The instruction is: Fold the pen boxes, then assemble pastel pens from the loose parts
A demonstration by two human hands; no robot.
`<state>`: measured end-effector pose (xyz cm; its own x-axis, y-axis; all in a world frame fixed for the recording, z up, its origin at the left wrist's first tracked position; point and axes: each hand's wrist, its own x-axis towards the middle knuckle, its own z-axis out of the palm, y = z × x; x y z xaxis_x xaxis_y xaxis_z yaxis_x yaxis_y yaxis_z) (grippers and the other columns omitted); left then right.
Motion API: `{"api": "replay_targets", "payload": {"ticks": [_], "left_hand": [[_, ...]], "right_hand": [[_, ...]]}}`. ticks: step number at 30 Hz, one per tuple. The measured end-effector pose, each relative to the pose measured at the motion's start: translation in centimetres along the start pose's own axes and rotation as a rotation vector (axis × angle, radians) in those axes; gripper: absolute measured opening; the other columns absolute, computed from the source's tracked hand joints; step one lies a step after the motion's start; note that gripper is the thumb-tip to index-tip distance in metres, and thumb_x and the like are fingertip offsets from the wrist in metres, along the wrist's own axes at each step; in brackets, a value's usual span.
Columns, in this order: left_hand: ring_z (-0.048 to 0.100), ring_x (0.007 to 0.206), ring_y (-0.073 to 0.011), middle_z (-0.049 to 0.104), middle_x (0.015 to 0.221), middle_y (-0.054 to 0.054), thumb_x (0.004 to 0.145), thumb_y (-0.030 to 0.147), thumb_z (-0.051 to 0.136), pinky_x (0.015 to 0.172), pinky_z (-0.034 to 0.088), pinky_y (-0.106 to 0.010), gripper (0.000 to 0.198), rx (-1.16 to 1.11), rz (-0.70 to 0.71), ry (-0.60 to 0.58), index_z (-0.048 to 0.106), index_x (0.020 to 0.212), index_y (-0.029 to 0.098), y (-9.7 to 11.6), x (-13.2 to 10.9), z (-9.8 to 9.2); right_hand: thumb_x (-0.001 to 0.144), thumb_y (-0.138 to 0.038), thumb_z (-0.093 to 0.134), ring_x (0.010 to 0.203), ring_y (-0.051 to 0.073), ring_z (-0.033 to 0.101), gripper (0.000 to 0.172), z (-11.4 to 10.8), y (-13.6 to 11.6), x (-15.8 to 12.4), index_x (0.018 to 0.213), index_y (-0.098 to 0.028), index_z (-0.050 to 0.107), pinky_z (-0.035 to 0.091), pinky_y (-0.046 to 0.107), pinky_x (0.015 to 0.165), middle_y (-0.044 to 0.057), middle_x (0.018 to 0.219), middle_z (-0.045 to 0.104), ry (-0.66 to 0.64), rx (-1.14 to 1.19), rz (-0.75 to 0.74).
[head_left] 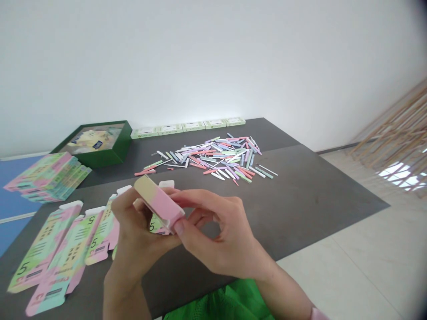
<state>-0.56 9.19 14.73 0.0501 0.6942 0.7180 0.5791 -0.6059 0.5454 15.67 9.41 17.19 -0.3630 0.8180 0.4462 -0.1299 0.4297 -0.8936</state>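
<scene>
My left hand (133,235) and my right hand (220,231) both grip a folded pink and cream cardboard box (158,200), held tilted above the table. The right fingertips press its near end, and the left fingers wrap behind it. Beneath the hands, part of a printed card blank (156,226) shows. To the left of my left hand lie several flat, unfolded box blanks (71,253) in pink, green and cream, printed with a large 5. A loose pile of pastel-coloured sticks (213,160) lies farther off, beyond both hands.
A dark grey table (300,200) carries everything. At its far left are a stack of flat blanks (46,178) and an open green box (100,144). Several small closed boxes (187,128) line the back edge. A green mesh garment (220,302) shows below; wooden rods (396,133) lean right.
</scene>
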Motion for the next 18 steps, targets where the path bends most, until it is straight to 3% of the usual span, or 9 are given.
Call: {"api": "replay_targets", "payload": {"ticks": [4,10,14,18], "left_hand": [[0.068,0.083,-0.0185,0.060,0.107,-0.002,0.066,0.034,0.084,0.064,0.059,-0.032,0.081,0.037,0.015,-0.022,0.031,0.128,0.032,-0.2,0.1,-0.3],[0.069,0.092,-0.0265,0.062,0.113,-0.006,0.060,0.036,0.085,0.068,0.061,-0.039,0.094,0.079,-0.150,-0.026,0.032,0.137,0.033,-1.0,-0.8,-0.4],[0.070,0.089,-0.0215,0.063,0.112,-0.002,0.063,0.027,0.085,0.068,0.062,-0.034,0.091,0.023,-0.061,-0.019,0.027,0.133,0.036,-0.9,-0.7,-0.3],[0.070,0.086,-0.0206,0.062,0.111,-0.001,0.060,0.023,0.086,0.063,0.062,-0.031,0.088,-0.027,-0.136,0.019,0.031,0.128,0.035,-0.9,-0.7,-0.1]], "right_hand": [[0.083,-0.021,0.062,0.059,0.006,0.062,0.031,0.1,0.2,0.0,0.113,-0.021,0.067,0.055,0.015,0.056,0.002,0.095,0.074,0.033,-0.023,0.032],[0.087,-0.034,0.063,0.055,0.004,0.061,0.030,0.6,0.8,0.0,0.115,-0.023,0.067,0.053,0.013,0.051,0.001,0.096,0.073,0.060,0.101,0.083],[0.091,-0.037,0.057,0.052,0.004,0.059,0.028,1.1,0.5,0.0,0.114,-0.024,0.067,0.050,0.012,0.049,0.001,0.087,0.072,0.110,0.071,0.101],[0.090,-0.036,0.059,0.050,0.002,0.057,0.024,1.4,0.2,0.4,0.109,-0.024,0.069,0.049,0.012,0.051,0.000,0.088,0.072,0.117,0.105,0.123]]}}
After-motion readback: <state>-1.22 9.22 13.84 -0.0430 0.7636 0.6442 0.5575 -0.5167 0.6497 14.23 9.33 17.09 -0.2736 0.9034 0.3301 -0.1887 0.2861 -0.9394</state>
